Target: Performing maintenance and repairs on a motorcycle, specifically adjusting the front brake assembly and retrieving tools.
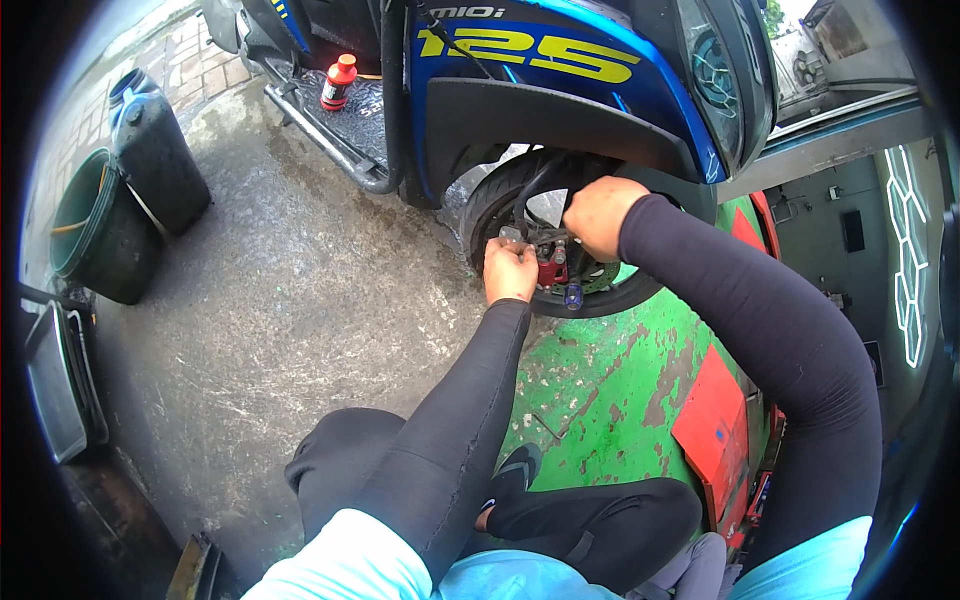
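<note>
Left hand: fingers bent close together on a small pale grey part at the near left side of the wheel hub; I cannot tell whether it is gripped or only touched.
Right hand: curled, knuckles up, at the hub's far right side; its fingertips are hidden, so what it holds cannot be told.
Caliper: red metal brake caliper, just right of the left hand and on the near side of the right hand.
Cylinder: short dark blue cylindrical piece, on the near side of the caliper.
Wheel: black-tyred front wheel, around these parts and under the fairing.
Scooter: blue and black scooter with yellow figures on its side, at the far middle.
Bottle: red plastic bottle, upright, far left of the wheel.
Floor: grey stained concrete on the left; green, worn painted surface on the near right.
Panel: flat red panel, right on the green surface.
Containers: dark green round bucket and dark plastic jerrycan, side by side at far left.
Lights: white hexagonal lights on the far right wall.
</note>
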`<state>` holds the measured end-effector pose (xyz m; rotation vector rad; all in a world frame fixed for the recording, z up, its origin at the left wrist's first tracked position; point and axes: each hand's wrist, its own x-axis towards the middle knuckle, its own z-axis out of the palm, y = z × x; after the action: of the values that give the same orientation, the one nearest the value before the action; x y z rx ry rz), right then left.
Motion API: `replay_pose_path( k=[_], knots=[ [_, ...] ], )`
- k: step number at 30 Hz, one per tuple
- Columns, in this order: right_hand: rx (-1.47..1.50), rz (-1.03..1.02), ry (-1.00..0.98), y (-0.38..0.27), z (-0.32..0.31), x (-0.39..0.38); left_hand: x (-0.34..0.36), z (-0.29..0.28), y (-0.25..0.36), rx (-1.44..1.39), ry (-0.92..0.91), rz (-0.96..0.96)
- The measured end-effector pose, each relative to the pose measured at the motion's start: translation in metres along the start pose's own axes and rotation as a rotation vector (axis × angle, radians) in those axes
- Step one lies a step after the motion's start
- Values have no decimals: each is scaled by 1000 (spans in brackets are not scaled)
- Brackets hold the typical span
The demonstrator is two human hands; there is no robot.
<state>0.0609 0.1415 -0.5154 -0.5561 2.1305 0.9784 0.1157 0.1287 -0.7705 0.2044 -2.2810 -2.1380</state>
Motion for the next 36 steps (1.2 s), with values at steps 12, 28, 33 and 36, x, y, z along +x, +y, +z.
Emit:
replay_pose_path(
  k=[12, 28, 33, 36],
  knots=[
    [-24, 5, 93, 0, -8, 1, 1, 0, -4, -16, -33, 9],
    [185, -109, 147, 40, 43, -17, 3, 0, -8, -40, -39, 42],
    [220, -96, 120, 47, 53, -15, 3, 2, -7, -1, -24, 47],
    [274, -87, 134, 51, 61, -22, 3, 3, -7, -11, -16, 38]
  ],
)
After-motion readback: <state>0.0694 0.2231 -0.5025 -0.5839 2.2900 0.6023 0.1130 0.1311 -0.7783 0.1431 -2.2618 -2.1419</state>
